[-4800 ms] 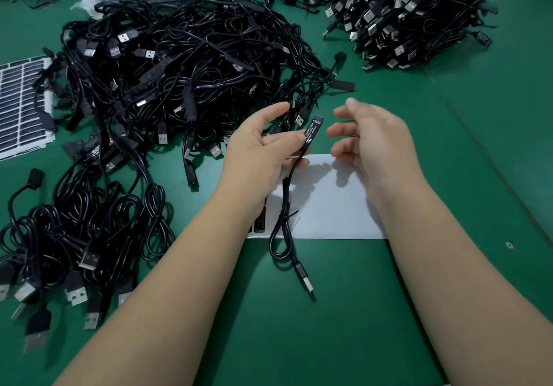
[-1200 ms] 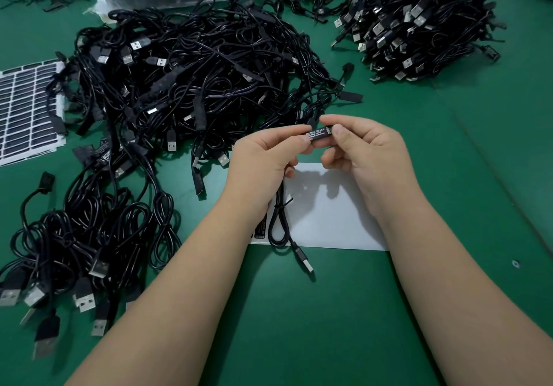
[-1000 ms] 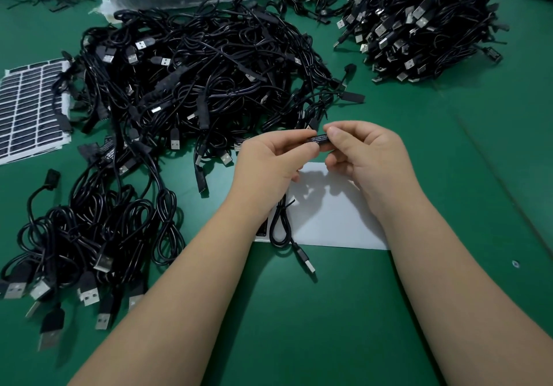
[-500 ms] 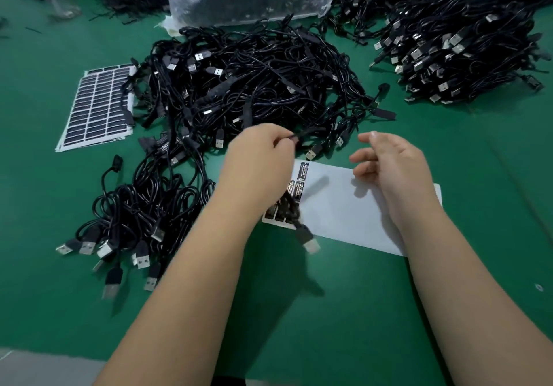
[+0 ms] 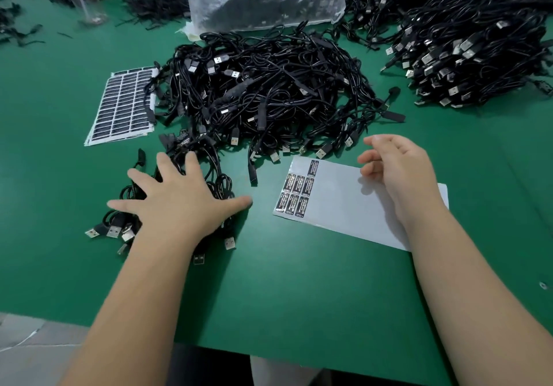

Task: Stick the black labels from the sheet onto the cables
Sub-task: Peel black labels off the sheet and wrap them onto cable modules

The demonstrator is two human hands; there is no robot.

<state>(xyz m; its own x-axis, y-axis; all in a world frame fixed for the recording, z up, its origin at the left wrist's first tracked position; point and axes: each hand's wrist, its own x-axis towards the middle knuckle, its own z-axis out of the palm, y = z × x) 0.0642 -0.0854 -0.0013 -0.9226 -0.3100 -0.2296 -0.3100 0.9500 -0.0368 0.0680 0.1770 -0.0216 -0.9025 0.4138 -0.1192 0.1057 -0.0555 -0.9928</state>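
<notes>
Just left of the right hand (image 5: 398, 176), loosely open and empty, lie the black labels (image 5: 296, 189), long axes running near-to-far, while the left hand (image 5: 179, 197) presses flat on finished cables (image 5: 131, 224).

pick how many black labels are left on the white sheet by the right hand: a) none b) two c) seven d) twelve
c, the white sheet shows seven black labels at its left end: one on top, then two rows of three.
</notes>
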